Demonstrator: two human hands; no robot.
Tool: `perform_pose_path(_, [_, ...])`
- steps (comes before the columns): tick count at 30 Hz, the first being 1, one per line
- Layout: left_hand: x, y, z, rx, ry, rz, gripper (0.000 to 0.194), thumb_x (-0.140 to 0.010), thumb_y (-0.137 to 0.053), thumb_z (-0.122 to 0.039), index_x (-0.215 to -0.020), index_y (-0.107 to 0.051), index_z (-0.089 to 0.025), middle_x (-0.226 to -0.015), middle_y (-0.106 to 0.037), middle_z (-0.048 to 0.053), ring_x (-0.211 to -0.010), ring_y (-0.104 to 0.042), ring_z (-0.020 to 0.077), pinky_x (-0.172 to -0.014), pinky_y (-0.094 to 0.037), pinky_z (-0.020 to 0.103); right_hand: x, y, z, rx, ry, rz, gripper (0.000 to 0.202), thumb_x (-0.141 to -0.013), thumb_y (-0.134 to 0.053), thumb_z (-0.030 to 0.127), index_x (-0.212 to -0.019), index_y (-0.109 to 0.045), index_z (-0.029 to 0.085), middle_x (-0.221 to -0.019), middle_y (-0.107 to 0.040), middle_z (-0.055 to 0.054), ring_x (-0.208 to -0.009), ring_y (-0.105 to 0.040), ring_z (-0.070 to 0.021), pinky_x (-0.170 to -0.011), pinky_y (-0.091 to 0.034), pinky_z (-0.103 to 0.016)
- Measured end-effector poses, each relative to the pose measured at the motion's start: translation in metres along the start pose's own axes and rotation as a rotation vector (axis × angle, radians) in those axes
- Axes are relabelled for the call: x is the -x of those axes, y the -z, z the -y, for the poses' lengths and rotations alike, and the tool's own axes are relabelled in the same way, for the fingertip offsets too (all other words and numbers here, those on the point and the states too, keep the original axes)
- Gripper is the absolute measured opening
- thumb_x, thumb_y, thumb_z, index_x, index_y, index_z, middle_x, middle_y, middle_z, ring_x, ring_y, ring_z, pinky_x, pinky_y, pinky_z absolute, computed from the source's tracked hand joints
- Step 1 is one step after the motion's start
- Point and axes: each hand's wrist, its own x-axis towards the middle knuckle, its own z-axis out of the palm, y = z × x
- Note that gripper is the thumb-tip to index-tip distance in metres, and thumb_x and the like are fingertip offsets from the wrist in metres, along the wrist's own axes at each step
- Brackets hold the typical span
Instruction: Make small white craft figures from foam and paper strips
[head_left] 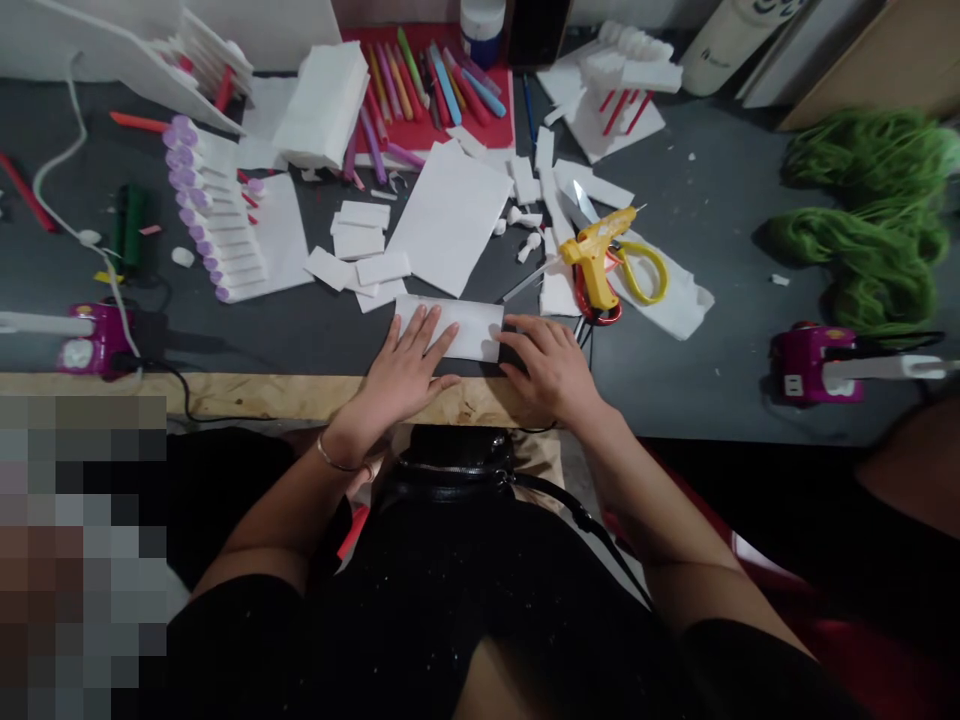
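Note:
A white rectangular piece point(474, 328), paper or thin foam board, lies flat at the front of the grey tabletop. My left hand point(409, 365) rests on its left part with the fingers spread and the palm down. At its right end is my right hand point(551, 368), fingers slightly bent and apart, the tips touching or close to the short edge. Just beyond that hand lies a yellow glue gun point(596, 258) beside yellow-handled scissors point(646, 272). Small white cut pieces point(360, 240) and a larger white sheet point(450, 215) lie behind the piece.
Coloured markers point(427, 85) lie on a red sheet at the back. White models stand left point(225, 215) and right point(630, 85). Green yarn point(862, 220) is at the far right. Purple power sockets point(817, 365) with cords sit near both ends of the front edge. Other people are at both sides.

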Motion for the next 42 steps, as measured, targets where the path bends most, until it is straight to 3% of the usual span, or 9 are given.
perform_pose_path(6, [0.001, -0.004, 0.007, 0.043, -0.013, -0.051, 0.084, -0.103, -0.036, -0.067, -0.166, -0.026, -0.012, -0.174, -0.022, 0.024, -0.165, -0.014, 0.0364, -0.133, -0.012, 0.064, -0.012, -0.002, -0.001, 0.037, 0.066, -0.014, 0.029, -0.1, -0.052, 0.024, -0.118, -0.075, 0.025, -0.132, -0.072, -0.01, -0.119, -0.06, -0.0303, -0.095, -0.047, -0.046])
perform_pose_path(11, [-0.001, -0.001, -0.002, 0.079, 0.02, -0.116, 0.079, -0.101, -0.04, -0.07, -0.156, -0.045, -0.013, -0.173, -0.027, 0.023, -0.165, -0.016, 0.0392, -0.131, -0.011, 0.07, -0.015, -0.01, -0.003, -0.028, 0.039, -0.033, 0.031, -0.104, -0.047, 0.03, -0.102, -0.078, 0.027, -0.121, -0.075, -0.009, -0.111, -0.061, -0.0282, -0.092, -0.046, -0.045])
perform_pose_path(17, [-0.018, 0.014, -0.023, 0.177, -0.002, -0.229, 0.039, -0.111, -0.037, -0.034, -0.13, -0.068, -0.021, -0.146, -0.068, 0.009, -0.148, -0.053, 0.026, -0.131, -0.025, 0.062, -0.014, -0.004, -0.003, -0.336, -0.052, -0.11, 0.027, -0.1, -0.051, 0.034, -0.101, -0.075, 0.022, -0.118, -0.076, -0.011, -0.114, -0.065, -0.0283, -0.101, -0.048, -0.048])
perform_pose_path(21, [-0.026, 0.038, -0.026, 0.477, 0.193, -0.232, 0.032, -0.105, -0.05, -0.031, -0.12, -0.076, -0.02, -0.113, -0.082, 0.008, -0.105, -0.076, 0.0224, -0.102, -0.055, 0.042, -0.02, 0.019, -0.002, -0.629, -0.095, -0.065, 0.047, -0.102, -0.044, 0.05, -0.136, -0.063, 0.023, -0.135, -0.072, -0.012, -0.124, -0.066, -0.0273, -0.107, -0.051, -0.048])
perform_pose_path(23, [-0.027, 0.056, -0.025, 0.675, 0.225, -0.201, 0.03, -0.101, -0.057, -0.035, -0.114, -0.079, -0.019, -0.102, -0.082, 0.006, -0.089, -0.074, 0.0187, -0.083, -0.056, 0.031, -0.03, 0.031, 0.0, -0.696, -0.11, -0.059, 0.062, -0.099, -0.048, 0.064, -0.144, -0.058, 0.022, -0.137, -0.072, -0.013, -0.127, -0.066, -0.0283, -0.109, -0.05, -0.049])
perform_pose_path(27, [-0.033, 0.087, -0.022, 0.864, 0.17, -0.048, 0.029, -0.095, -0.063, -0.04, -0.098, -0.079, -0.015, -0.077, -0.073, 0.002, -0.068, -0.061, 0.0126, -0.063, -0.043, 0.023, -0.054, 0.041, 0.007, -0.727, -0.135, -0.121, 0.06, -0.085, -0.066, 0.073, -0.115, -0.076, 0.021, -0.106, -0.079, -0.008, -0.101, -0.071, -0.0228, -0.096, -0.054, -0.042])
perform_pose_path(32, [-0.043, 0.086, -0.005, 0.861, 0.184, 0.081, 0.028, -0.091, -0.066, -0.039, -0.077, -0.073, -0.016, -0.059, -0.057, -0.002, -0.054, -0.046, 0.0094, -0.053, -0.032, 0.024, -0.07, 0.025, 0.008, -0.981, -0.312, -0.128, 0.044, -0.081, -0.075, 0.063, -0.078, -0.075, 0.019, -0.066, -0.066, 0.001, -0.061, -0.05, -0.0101, -0.055, -0.037, -0.025])
perform_pose_path(39, [-0.019, 0.072, 0.045, 0.936, 0.375, 0.227, 0.024, -0.09, -0.067, -0.04, -0.083, -0.076, -0.019, -0.067, -0.072, 0.005, -0.055, -0.062, 0.0148, -0.055, -0.049, 0.028, -0.07, 0.004, -0.006, -1.051, -0.506, -0.196, 0.033, -0.075, -0.08, 0.05, -0.071, -0.072, 0.018, -0.061, -0.06, 0.004, -0.059, -0.043, -0.0077, -0.052, -0.027, -0.023])
perform_pose_path(42, [-0.011, 0.072, 0.05, 0.735, 0.442, 0.005, 0.024, -0.094, -0.065, -0.04, -0.094, -0.077, -0.02, -0.084, -0.079, 0.009, -0.072, -0.072, 0.0192, -0.066, -0.056, 0.031, -0.072, -0.003, -0.005, -1.043, -0.505, -0.164, 0.03, -0.076, -0.079, 0.047, -0.071, -0.072, 0.018, -0.06, -0.058, 0.004, -0.059, -0.043, -0.0079, -0.052, -0.027, -0.024])
